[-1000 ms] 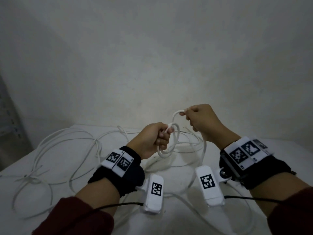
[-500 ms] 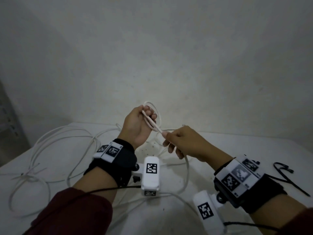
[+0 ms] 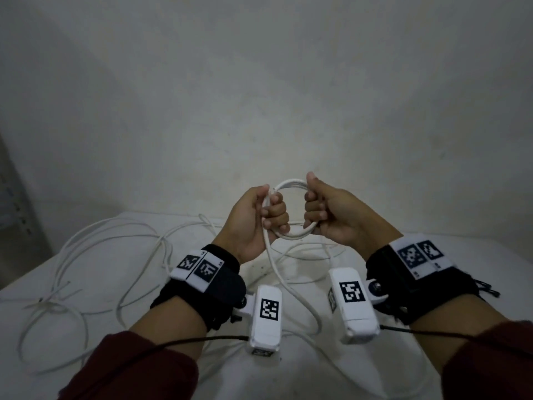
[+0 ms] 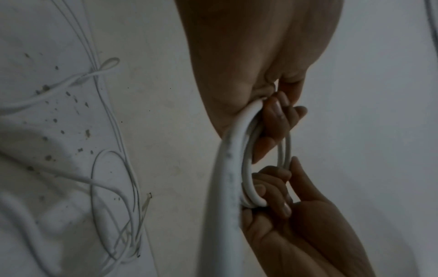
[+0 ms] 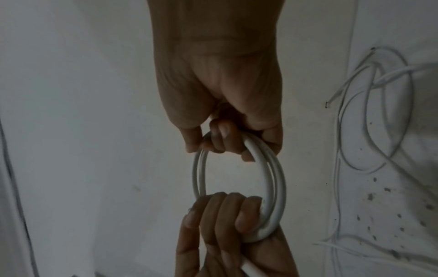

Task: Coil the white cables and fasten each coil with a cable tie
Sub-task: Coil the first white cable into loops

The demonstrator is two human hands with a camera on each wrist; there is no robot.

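Head view: left hand (image 3: pixel 253 223) and right hand (image 3: pixel 331 215) fingers grip a small round white cable coil (image 3: pixel 291 186); its tail hangs unwound, no tie fitted.

Left hand (image 4: pixel 255 75): enters from the top, fingers (image 4: pixel 275 116) curled through the coil, gripping its upper end
Coil (image 4: pixel 249 168): a few turns of white cable stacked into an upright oval ring, held in the air between the two hands
Right hand (image 4: pixel 296 224): comes in from the lower right, fingers hooked through the coil's lower end
Cable tail (image 4: pixel 225 206): blurred, runs from the left hand's grip down toward the camera
Loose cables (image 4: pixel 111 168): thin white loops lying on the speckled white table (image 4: pixel 59 121) at left
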